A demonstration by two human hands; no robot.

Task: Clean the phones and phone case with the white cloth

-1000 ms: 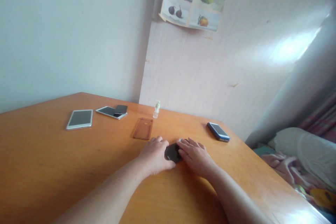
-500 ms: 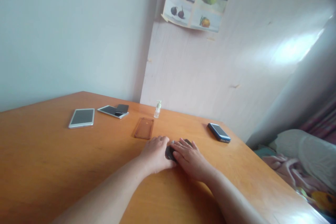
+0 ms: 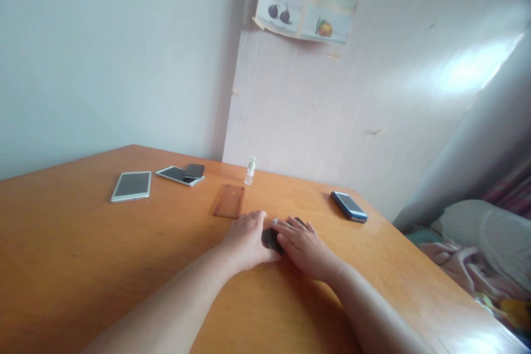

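Observation:
A black phone (image 3: 270, 240) lies flat on the wooden table, mostly covered by my hands. My left hand (image 3: 248, 240) holds its left end, with the thumb along the near side and the fingers at the far side. Across the phone's upper face lies my right hand (image 3: 305, 246), its fingers stretched out and pressed down. A small white bit (image 3: 275, 222) shows at the right fingertips; what it is I cannot make out. Just beyond my left hand is a clear brownish phone case (image 3: 229, 201).
A small pump bottle (image 3: 250, 171) stands near the wall. At the left lie a white tablet (image 3: 131, 186) and another white tablet (image 3: 171, 173) with a dark phone (image 3: 194, 171) on it. Stacked devices (image 3: 349, 206) sit near the right edge; bedding lies beyond.
The right hand has shifted slightly on the phone, and more of the white bit shows at its fingertips. The left hand keeps its hold. The view has tilted a little.

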